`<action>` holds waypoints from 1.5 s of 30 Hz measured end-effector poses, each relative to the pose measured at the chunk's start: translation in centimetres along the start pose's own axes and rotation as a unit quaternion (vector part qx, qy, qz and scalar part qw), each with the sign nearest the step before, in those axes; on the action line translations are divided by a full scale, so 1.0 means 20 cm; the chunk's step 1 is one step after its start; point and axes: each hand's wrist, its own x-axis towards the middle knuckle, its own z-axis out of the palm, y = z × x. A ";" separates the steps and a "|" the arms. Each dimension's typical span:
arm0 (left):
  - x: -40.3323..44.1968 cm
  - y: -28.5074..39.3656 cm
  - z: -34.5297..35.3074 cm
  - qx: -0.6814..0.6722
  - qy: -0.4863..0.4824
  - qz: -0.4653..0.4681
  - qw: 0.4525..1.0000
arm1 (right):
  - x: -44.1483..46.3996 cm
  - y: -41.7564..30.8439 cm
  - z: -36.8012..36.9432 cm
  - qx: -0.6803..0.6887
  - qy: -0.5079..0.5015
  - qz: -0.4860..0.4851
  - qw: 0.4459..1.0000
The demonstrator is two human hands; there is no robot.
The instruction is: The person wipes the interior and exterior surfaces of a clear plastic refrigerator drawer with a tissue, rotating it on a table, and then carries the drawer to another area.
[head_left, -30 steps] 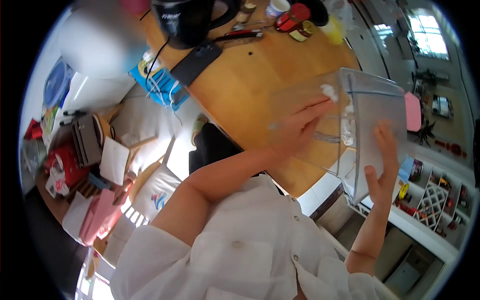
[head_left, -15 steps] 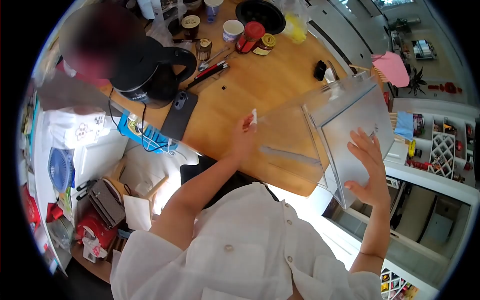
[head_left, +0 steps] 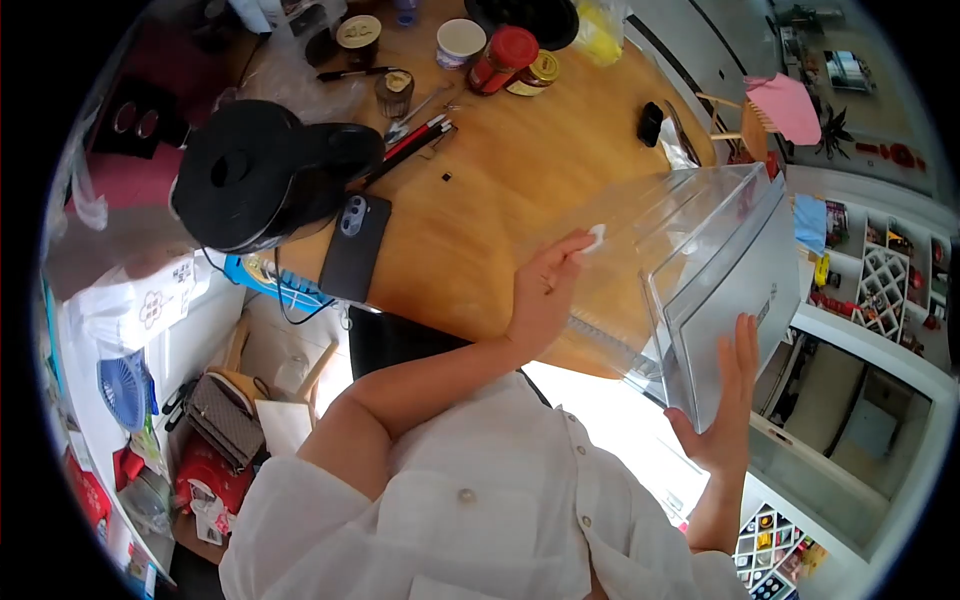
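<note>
A clear plastic drawer (head_left: 640, 285) with a frosted front panel (head_left: 745, 290) is tilted at the table's right side. My right hand (head_left: 722, 400) holds it at the front panel, with fingers stretched along the outer face and the thumb near the lower corner. My left hand (head_left: 550, 290) is closed in a pinch on a small crumpled white piece (head_left: 597, 237), which looks like tissue. That hand is beside the drawer's clear wall; whether it touches the wall I cannot tell.
On the wooden table (head_left: 480, 240) stand a black kettle (head_left: 235, 175), a phone (head_left: 356, 245), pens (head_left: 410, 145), a red-lidded jar (head_left: 503, 60), a white cup (head_left: 460, 43) and a black bowl (head_left: 525, 20). A chair (head_left: 755, 130) with pink cloth is beyond.
My left hand has moved right with the white piece, closer to the drawer. The drawer has turned and shifted slightly right, and my right hand sits lower on its front panel.
</note>
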 end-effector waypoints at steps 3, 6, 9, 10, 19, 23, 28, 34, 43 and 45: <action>-0.01 0.19 0.08 0.009 -0.069 -0.023 0.997 | 0.00 -0.01 0.00 0.014 0.007 0.010 1.000; -0.02 0.31 0.10 0.069 -0.141 0.021 0.987 | 0.00 0.00 0.00 0.018 0.003 0.016 1.000; -0.04 0.37 0.06 0.045 -0.191 0.032 0.980 | -0.02 0.01 0.01 0.029 0.011 0.007 1.000; -0.04 0.39 0.06 0.019 -0.205 0.021 0.978 | -0.02 0.01 0.01 0.029 0.008 0.011 0.999; 0.92 0.31 0.62 0.186 -0.241 0.172 0.937 | -0.04 0.01 0.00 0.036 0.005 0.040 0.999; 1.08 0.19 0.83 0.352 -0.283 0.150 0.879 | -0.04 0.02 0.00 0.032 0.012 0.039 0.999; 0.94 0.17 0.76 0.347 -0.310 0.260 0.846 | -0.03 0.02 0.00 0.026 0.007 0.061 0.998; 0.90 0.23 0.77 0.397 -0.398 0.304 0.769 | -0.03 0.02 -0.01 0.028 -0.002 0.066 0.997; 1.04 0.31 0.95 0.478 -0.331 0.312 0.751 | -0.03 0.01 -0.03 0.035 -0.010 0.069 0.997; 1.06 0.27 1.02 0.460 -0.271 0.348 0.771 | -0.03 0.01 -0.03 0.028 -0.009 0.066 0.997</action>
